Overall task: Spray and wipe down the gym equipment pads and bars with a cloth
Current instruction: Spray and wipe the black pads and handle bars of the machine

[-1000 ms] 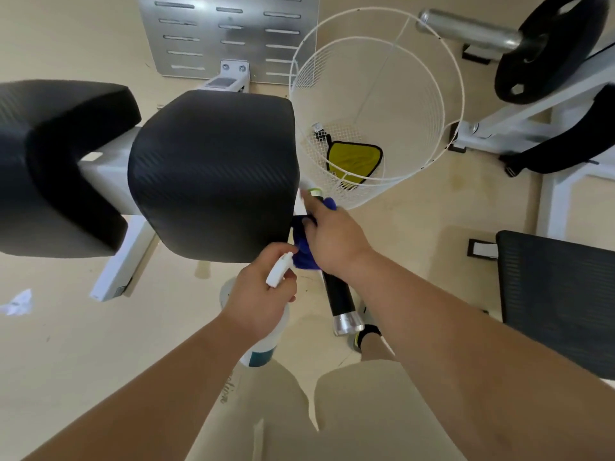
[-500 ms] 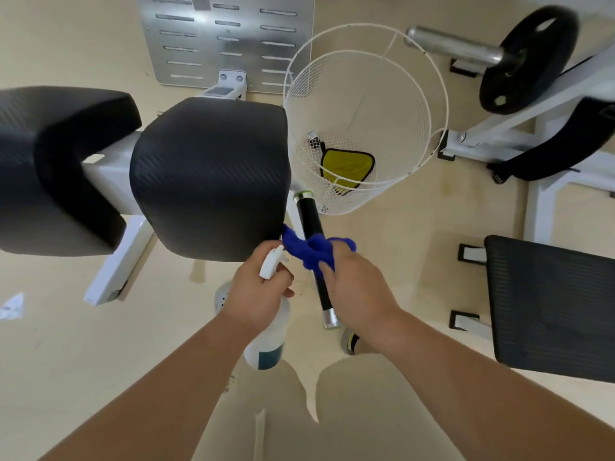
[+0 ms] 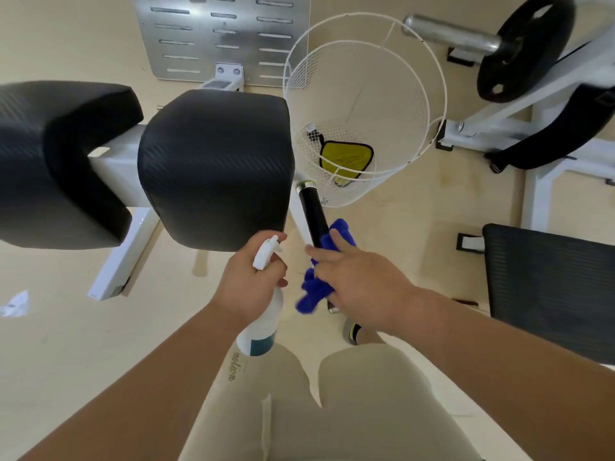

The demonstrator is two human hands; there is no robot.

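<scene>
Beside the black pad [image 3: 216, 168], the right hand [image 3: 362, 284] clamps a blue cloth [image 3: 319, 277] around the handle bar [image 3: 312, 214]; the left hand [image 3: 249, 287] grips the spray bottle [image 3: 263, 314]. Wiping appears underway; the rest of the bar likely follows.

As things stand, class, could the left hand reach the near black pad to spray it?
Probably yes. The left hand holds the spray bottle just below the near black pad, with nothing between nozzle and pad. The right hand, with the blue cloth, is off to the side on the black handle.

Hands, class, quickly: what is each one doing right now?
Left hand: closed around the spray bottle.
Right hand: fingers pressing the blue cloth round the black handle bar.
</scene>
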